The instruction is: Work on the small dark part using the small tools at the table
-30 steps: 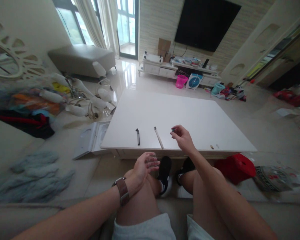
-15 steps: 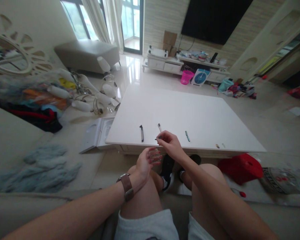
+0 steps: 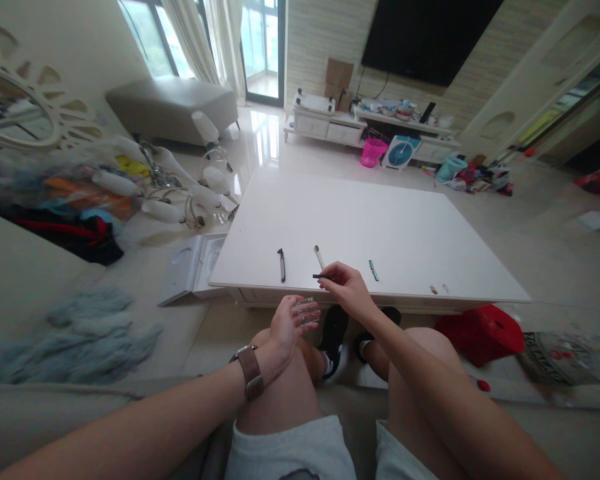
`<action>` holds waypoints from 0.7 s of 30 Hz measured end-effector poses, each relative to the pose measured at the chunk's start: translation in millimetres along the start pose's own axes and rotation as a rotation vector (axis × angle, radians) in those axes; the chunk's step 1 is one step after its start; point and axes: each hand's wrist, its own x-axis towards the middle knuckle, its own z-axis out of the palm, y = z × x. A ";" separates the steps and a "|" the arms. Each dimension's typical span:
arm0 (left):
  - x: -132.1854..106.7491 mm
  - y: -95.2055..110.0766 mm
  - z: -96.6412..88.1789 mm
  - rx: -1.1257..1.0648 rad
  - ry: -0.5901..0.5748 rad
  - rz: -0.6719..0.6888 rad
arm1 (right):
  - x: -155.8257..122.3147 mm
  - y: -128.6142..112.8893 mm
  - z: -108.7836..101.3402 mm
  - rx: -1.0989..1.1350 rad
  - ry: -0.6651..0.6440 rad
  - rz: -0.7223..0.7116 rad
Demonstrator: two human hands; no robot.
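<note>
My right hand (image 3: pixel 347 285) is above the near edge of the white table (image 3: pixel 360 220), its thumb and fingers pinched on a small thin black stick (image 3: pixel 321 276). Lower and to its left, my left hand (image 3: pixel 293 321) is turned palm up with the fingers curled. A small see-through piece (image 3: pixel 306 303) rests in those fingers; its kind is unclear. On the table lie a slim silver tool with a black head (image 3: pixel 282 265), a pale stick with a dark tip (image 3: pixel 319 256) partly behind my right hand, and a small green piece (image 3: pixel 373 270).
A small brown piece (image 3: pixel 433 289) and a clear scrap (image 3: pixel 445 288) lie near the table's front edge. On the floor are an open white box (image 3: pixel 183 270), a lamp with white shades (image 3: pixel 165 212), and a red bag (image 3: pixel 483 335). My knees are below the table edge.
My right hand has turned slightly, and more of the black stick now shows, pointing left. My left hand has shifted a little left and stays palm up.
</note>
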 end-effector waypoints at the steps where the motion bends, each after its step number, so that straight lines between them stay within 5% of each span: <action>1: 0.2 0.1 0.0 0.000 0.003 -0.004 | 0.5 0.9 -0.8 -0.027 0.007 -0.010; 21: -2.3 0.3 2.7 -0.002 0.024 -0.015 | -1.0 5.1 0.6 -0.073 0.027 -0.004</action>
